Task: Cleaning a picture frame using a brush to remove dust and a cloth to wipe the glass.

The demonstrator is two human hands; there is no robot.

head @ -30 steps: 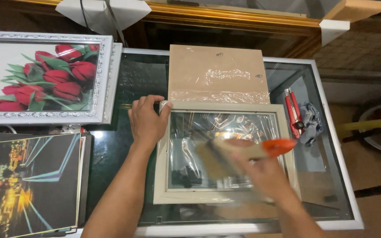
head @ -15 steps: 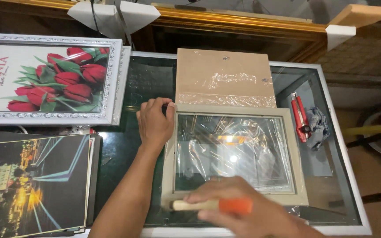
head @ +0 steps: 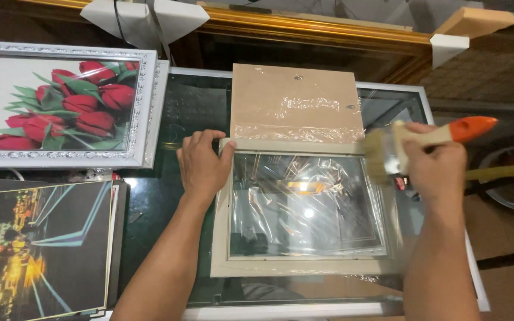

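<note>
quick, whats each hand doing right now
Left hand: open, flat on the top left corner of the pale picture frame.
Right hand: closed on the orange-handled brush, bristles by the frame's top right corner.

Picture-framing workshop: framed tulip print (head: 60, 104), gilt moulding (head: 304, 30), glass worktable (head: 197, 107).

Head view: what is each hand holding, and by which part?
Right hand grips the paintbrush around its wooden handle, behind the bristles. Left hand holds nothing; it presses flat on the cream frame's top-left corner.
</note>
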